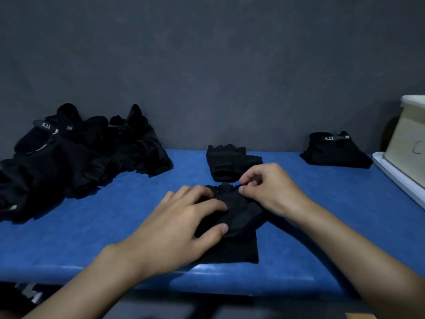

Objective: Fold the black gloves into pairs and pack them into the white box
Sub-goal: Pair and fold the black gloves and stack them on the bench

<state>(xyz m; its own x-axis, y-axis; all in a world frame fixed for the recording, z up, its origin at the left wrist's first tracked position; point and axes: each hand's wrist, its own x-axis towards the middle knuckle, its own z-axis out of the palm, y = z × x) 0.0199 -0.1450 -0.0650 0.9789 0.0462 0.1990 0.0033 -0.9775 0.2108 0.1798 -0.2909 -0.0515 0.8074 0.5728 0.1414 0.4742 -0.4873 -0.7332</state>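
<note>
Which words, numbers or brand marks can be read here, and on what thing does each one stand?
"5.11": on the left strap, atop the glove pile.
"5.11": on the right strap, on the folded pair near the white box.
Dark mark on the white box's side: cut off by the picture's edge, not readable.
Pale marks at bottom left: too blurred to read.

"5.11" is printed in white on a strap (45, 126) atop the glove pile (80, 162) and on the folded pair (335, 153).
</note>
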